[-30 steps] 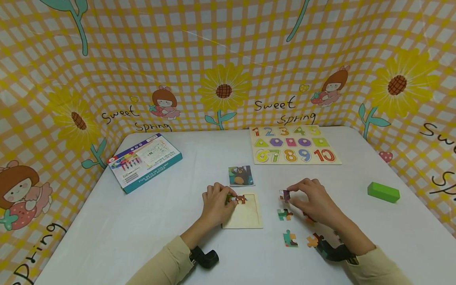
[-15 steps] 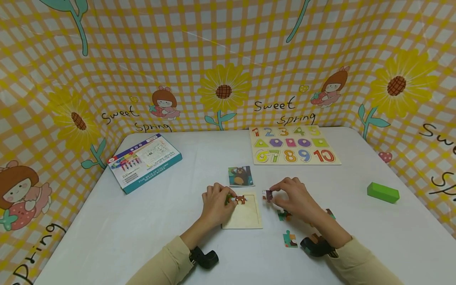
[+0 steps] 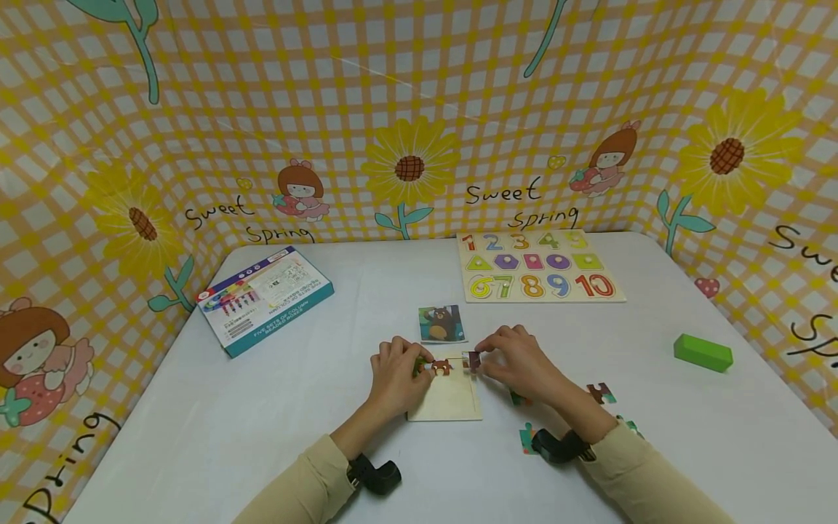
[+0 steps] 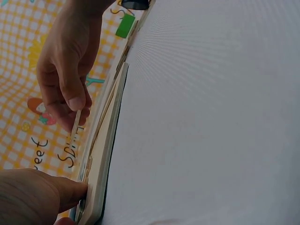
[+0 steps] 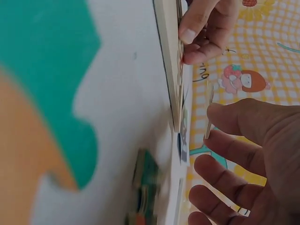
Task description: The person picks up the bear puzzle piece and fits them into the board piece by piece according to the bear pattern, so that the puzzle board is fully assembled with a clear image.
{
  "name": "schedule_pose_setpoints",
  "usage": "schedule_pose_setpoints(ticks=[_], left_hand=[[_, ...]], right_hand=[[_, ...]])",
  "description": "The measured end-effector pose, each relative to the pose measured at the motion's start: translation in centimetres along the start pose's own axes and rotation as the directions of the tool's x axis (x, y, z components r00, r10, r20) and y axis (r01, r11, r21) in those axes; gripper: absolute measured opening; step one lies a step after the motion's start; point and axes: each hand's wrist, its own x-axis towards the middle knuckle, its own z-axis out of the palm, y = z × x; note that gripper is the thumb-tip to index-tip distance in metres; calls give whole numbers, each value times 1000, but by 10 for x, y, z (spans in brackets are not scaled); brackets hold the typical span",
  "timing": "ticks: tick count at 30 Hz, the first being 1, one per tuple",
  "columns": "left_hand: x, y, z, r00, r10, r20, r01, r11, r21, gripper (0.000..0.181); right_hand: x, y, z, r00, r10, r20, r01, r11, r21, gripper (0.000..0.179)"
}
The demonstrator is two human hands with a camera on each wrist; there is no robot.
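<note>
My right hand (image 3: 520, 364) pinches a jigsaw piece (image 3: 471, 360), dark brown with a pale patch, between thumb and fingertip, over the upper right corner of a square wooden puzzle tray (image 3: 445, 400). In the right wrist view this held piece (image 5: 209, 117) stands edge-on, clear of the tray. At the tray's upper left, my left hand (image 3: 397, 375) has its thumb and fingers curled onto a green jigsaw piece (image 3: 418, 366), mostly covered by them. Beside it lies a brown piece (image 3: 441, 367) with the bear's face, inside the tray's top edge.
Loose jigsaw pieces lie right of the tray, including a brown one (image 3: 599, 393) and a teal one (image 3: 527, 439), partly hidden by the right wrist camera. A bear picture card (image 3: 441, 324) sits behind the tray. Farther out are a number board (image 3: 543, 266), a box (image 3: 267, 300) and a green block (image 3: 703, 353).
My right hand has moved left with the pinched piece, from above the loose pieces to the tray's upper right corner. The left hand has stayed in place.
</note>
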Motion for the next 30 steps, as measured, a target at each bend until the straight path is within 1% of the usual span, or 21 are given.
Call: schedule_pose_setpoints(ticks=[14, 16, 23, 30], left_hand=[[-1, 0, 0, 1000, 7, -12, -7, 1000, -2, 11], [-1, 0, 0, 1000, 5, -10, -5, 1000, -2, 11], [0, -1, 1, 1000, 9, -10, -9, 1000, -1, 12], [0, -2, 1, 1000, 6, -10, -6, 1000, 2, 11]], right_hand=[[9, -6, 11, 998, -26, 61, 28, 999, -30, 24], [9, -7, 11, 997, -37, 63, 40, 999, -33, 24], [11, -10, 13, 997, -34, 72, 37, 998, -41, 23], [12, -10, 16, 997, -45, 57, 49, 997, -66, 22]])
